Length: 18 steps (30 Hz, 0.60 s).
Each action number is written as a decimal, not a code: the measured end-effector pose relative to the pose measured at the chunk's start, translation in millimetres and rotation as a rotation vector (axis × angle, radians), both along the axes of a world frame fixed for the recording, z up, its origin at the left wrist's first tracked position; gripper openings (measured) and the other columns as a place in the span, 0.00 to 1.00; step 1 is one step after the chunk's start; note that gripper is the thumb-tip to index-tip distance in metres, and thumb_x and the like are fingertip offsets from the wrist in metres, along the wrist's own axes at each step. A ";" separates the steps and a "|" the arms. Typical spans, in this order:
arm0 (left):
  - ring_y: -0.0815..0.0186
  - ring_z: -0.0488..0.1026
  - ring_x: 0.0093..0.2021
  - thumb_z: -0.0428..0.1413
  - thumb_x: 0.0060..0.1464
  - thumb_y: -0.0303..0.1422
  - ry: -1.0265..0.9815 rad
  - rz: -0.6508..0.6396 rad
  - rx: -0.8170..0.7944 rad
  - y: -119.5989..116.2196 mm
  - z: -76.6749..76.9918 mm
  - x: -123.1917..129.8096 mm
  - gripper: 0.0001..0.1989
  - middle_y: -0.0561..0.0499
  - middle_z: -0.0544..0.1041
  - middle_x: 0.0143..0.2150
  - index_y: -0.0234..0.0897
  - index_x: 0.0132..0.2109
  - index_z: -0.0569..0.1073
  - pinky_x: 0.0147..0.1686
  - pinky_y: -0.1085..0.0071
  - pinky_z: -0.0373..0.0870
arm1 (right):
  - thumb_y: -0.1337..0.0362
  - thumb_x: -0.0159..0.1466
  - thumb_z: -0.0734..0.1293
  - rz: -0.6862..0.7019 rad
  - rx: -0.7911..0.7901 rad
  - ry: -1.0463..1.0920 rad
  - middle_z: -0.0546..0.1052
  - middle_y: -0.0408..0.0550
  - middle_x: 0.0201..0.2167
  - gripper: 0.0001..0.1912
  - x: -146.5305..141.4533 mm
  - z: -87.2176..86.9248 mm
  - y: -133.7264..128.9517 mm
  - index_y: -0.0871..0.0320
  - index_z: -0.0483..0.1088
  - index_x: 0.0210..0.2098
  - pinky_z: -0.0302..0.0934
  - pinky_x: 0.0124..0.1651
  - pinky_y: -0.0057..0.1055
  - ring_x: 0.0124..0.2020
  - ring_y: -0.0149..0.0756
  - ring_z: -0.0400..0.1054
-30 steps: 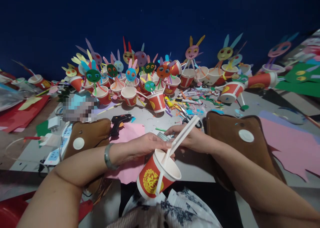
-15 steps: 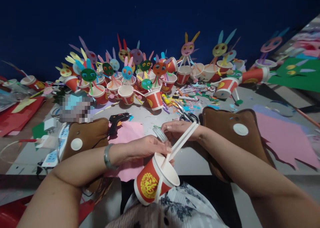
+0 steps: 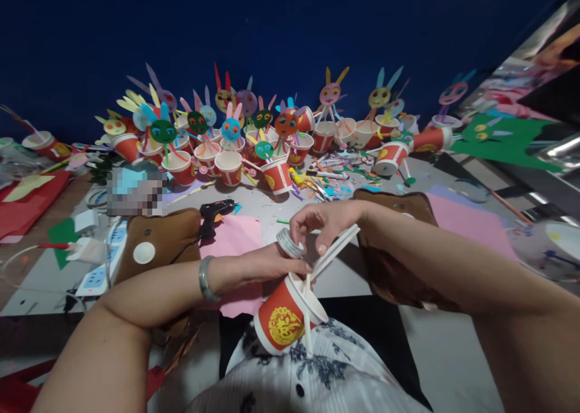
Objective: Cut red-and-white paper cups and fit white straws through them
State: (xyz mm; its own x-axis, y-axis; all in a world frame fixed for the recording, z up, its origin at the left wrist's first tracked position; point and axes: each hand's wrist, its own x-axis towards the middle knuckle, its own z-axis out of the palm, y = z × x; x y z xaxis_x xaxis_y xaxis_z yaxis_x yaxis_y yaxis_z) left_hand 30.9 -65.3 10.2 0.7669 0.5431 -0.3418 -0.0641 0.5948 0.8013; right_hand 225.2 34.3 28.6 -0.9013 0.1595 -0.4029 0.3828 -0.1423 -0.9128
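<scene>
My left hand is closed at the rim of a red paper cup with a yellow emblem. The cup is tilted above my lap. White strips cross its mouth; one slants up to the right, another hangs down its outside. A grey-white roll of tape sits against the top of my left hand. My right hand arches over it, its fingers curled onto the roll's edge and its thumb apart. The fingertips are partly hidden.
Several red cups with paper rabbit faces line the back of the table. A glue gun lies on pink paper. Brown cushion-like pads flank my arms. Paper scraps, pens and scissors lie beyond my hands; a power strip is at left.
My right hand has risen and turned, its fingers now curled at the roll of tape. The cup has shifted slightly right and up in my left hand. The view has swung a little.
</scene>
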 end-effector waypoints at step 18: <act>0.69 0.70 0.31 0.71 0.43 0.36 -0.086 0.039 -0.052 -1.6 -3.3 4.3 0.15 0.49 0.75 0.32 0.32 0.33 0.75 0.37 0.68 0.68 | 0.62 0.57 0.74 0.191 0.682 -0.331 0.78 0.44 0.32 0.12 -39.3 64.2 -27.5 0.59 0.72 0.38 0.56 0.33 0.27 0.31 0.32 0.68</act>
